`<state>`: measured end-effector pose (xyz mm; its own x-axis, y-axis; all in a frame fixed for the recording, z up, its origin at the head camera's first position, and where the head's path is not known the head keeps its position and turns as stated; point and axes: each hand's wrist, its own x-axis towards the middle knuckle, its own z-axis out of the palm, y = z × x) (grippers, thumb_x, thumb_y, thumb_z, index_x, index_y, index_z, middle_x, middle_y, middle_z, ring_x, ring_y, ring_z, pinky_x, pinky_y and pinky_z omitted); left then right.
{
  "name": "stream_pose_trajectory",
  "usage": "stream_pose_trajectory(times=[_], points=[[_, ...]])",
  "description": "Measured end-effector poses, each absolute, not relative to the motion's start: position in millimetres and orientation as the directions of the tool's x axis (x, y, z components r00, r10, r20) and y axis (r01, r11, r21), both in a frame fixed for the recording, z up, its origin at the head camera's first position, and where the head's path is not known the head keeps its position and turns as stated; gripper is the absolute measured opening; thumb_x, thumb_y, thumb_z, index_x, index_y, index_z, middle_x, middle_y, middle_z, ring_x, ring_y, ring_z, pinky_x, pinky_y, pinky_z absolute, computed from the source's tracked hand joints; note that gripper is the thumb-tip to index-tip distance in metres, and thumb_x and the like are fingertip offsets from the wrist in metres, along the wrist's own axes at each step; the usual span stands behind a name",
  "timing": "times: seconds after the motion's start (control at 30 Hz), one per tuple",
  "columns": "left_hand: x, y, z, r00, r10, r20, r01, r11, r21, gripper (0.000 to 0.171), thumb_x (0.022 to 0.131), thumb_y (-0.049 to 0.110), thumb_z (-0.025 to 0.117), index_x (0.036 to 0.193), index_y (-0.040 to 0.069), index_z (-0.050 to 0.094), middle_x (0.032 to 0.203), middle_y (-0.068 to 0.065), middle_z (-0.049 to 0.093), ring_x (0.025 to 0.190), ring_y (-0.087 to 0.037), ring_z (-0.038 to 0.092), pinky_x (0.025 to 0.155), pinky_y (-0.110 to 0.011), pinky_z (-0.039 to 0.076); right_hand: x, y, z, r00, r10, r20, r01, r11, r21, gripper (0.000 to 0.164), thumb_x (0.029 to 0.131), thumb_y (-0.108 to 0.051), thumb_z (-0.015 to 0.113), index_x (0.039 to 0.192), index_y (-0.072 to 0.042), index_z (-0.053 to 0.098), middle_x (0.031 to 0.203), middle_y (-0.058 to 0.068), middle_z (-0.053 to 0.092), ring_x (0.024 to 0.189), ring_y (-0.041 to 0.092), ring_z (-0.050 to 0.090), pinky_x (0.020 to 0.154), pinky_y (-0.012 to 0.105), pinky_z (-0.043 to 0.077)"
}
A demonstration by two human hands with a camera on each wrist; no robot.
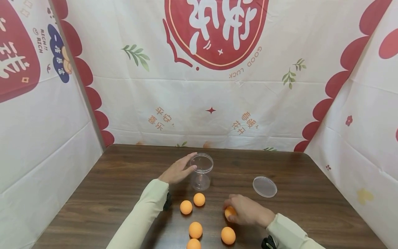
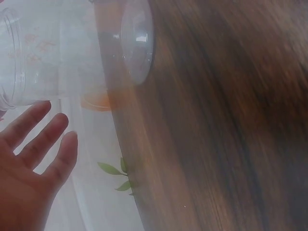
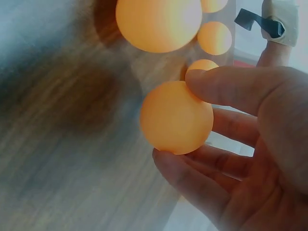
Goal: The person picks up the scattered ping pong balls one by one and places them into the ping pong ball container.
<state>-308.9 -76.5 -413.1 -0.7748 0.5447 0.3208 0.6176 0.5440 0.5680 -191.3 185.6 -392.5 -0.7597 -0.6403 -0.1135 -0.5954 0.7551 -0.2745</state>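
In the head view a clear plastic jar (image 1: 200, 180) stands upright on the table, its mouth uncovered. My left hand (image 1: 178, 170) is at its left side, thumb and fingertips right by the rim. Seen from the left wrist, that hand's fingers (image 2: 60, 161) are fairly straight, tips close to the jar (image 2: 72, 53). My right hand (image 1: 248, 210) pinches an orange ping-pong ball (image 1: 230, 213). The right wrist view shows this ball (image 3: 177, 118) between thumb and fingers. Another orange ball (image 1: 228, 236) lies just nearer than the right hand.
Toward the front of the table (image 1: 124, 193) lie more orange balls, two just before the jar, one a ball (image 1: 199, 199), and two farther forward, one a ball (image 1: 195, 230). A clear round lid (image 1: 265, 186) lies flat at the right. Printed cloth (image 1: 211, 93) hangs behind and at both sides.
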Motion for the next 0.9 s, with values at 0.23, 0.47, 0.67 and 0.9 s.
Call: stream_pose_trajectory(times=[0.23,0.47,0.67,0.9], points=[[-309,-76,-413,-0.776,0.546,0.317,0.615,0.542,0.573,0.054,0.092,0.036,0.045,0.14,0.016,0.029,0.139,-0.003,0.037,0.125,-0.018,0.038,0.101,-0.038,0.031,-200,183,-382,-0.772,-0.631,-0.076,-0.597,0.761,-0.252,0.022,0.075,-0.017,0.067,0.096,-0.009,0.063,0.086,-0.004,0.051,0.065,0.004,0.044,0.057,0.023,0.04],[-308,-76,-413,-0.781,0.546,0.303,0.605,0.541,0.584,0.055,0.093,0.038,0.044,0.141,0.017,0.028,0.133,-0.006,0.044,0.119,-0.02,0.043,0.098,-0.039,0.034,-214,181,-376,-0.81,-0.586,-0.016,-0.565,0.789,-0.239,0.025,0.077,-0.018,0.067,0.1,-0.011,0.062,0.09,-0.005,0.052,0.072,0.007,0.048,0.062,0.026,0.043],[-306,-77,-411,-0.782,0.553,0.286,0.599,0.543,0.589,0.056,0.092,0.04,0.044,0.141,0.018,0.026,0.127,-0.007,0.049,0.116,-0.02,0.045,0.096,-0.041,0.035,-225,178,-365,-0.818,-0.575,0.034,-0.569,0.797,-0.204,0.024,0.078,-0.019,0.068,0.1,-0.012,0.063,0.094,-0.002,0.053,0.073,0.009,0.048,0.064,0.027,0.043],[-308,-79,-411,-0.781,0.552,0.292,0.603,0.544,0.584,0.056,0.092,0.04,0.044,0.141,0.018,0.026,0.126,-0.007,0.049,0.115,-0.022,0.045,0.096,-0.041,0.035,-240,171,-346,-0.817,-0.571,0.075,-0.575,0.799,-0.177,0.022,0.077,-0.018,0.069,0.097,-0.013,0.064,0.092,-0.001,0.052,0.07,0.009,0.046,0.062,0.027,0.042]])
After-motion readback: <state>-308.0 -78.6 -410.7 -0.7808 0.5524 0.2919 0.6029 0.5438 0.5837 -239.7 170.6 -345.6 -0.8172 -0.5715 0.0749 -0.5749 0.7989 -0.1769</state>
